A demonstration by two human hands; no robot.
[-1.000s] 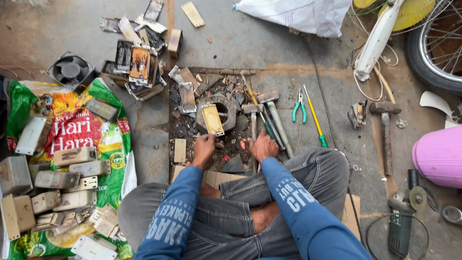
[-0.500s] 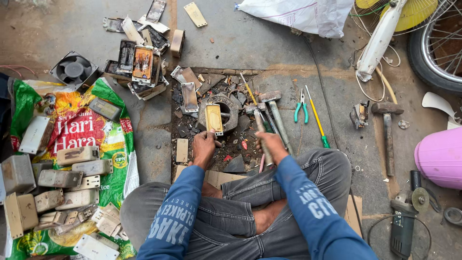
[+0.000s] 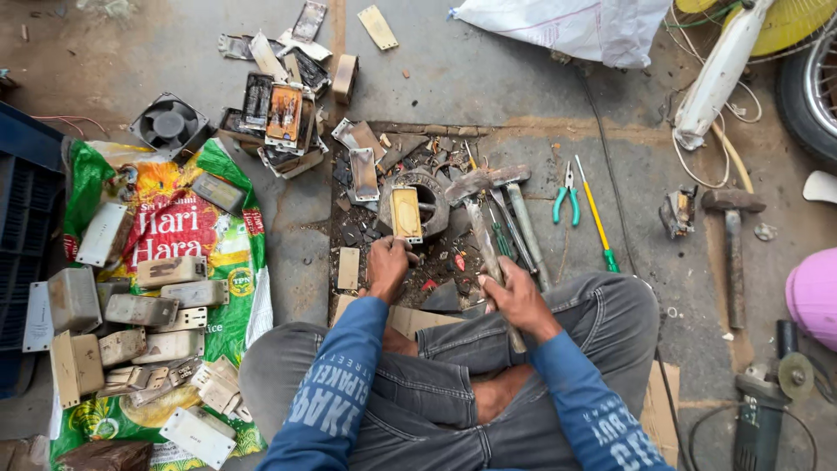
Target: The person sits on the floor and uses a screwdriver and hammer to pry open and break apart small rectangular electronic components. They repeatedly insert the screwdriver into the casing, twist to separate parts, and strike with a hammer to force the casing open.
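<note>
The fingers of the left hand (image 3: pixel 386 266) curl narrow around the lower end of a small rectangular metal piece with a yellowish face (image 3: pixel 406 214), which stands tilted on a round grey iron ring (image 3: pixel 433 199) set on the floor just ahead of the crossed legs. The right hand (image 3: pixel 516 296) is closed tight around the wooden handle of a hammer (image 3: pixel 482 228), whose grey head sits up and to the right of the ring, just clear of the metal piece (whether it touches anything below I cannot tell). Around the ring the dark floor patch is littered with broken plastic chips and bent metal strips, and a second hammer (image 3: pixel 523 222) lies just beside the held one, its handle running toward the right knee. Further right lie green-handled pliers (image 3: pixel 567 199), a yellow-and-green screwdriver (image 3: pixel 595 218) and a heavier mallet (image 3: pixel 732 249). Above the ring sits a heap of stripped circuit boards and casings (image 3: pixel 283 118), with a black cooling fan (image 3: pixel 168 124) to its left. On the left, a printed green and orange sack (image 3: pixel 187 231) is spread flat and carries a pile of beige metal switch boxes (image 3: pixel 131 323). At the bottom right an angle grinder (image 3: pixel 767 392) rests on the concrete, and a white sack (image 3: pixel 575 26) lies at the top.
</note>
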